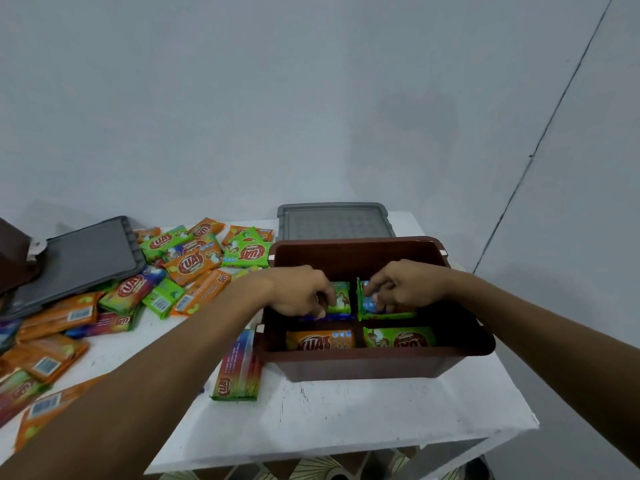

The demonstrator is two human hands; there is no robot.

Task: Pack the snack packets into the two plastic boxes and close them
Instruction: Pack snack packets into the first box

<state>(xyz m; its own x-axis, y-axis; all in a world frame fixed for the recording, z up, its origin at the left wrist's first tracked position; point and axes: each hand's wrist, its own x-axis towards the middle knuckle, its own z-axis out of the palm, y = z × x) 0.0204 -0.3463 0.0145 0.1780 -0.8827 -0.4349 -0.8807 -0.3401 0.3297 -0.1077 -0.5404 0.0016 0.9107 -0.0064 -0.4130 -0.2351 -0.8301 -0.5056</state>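
Both hands (349,292) down among packets (381,308) inside brown box (363,367).

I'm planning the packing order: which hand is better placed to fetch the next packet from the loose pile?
The left hand. Both hands are inside the brown box, but the loose packets lie on the table's left side, beside the left arm. The right hand would have to cross over the box.
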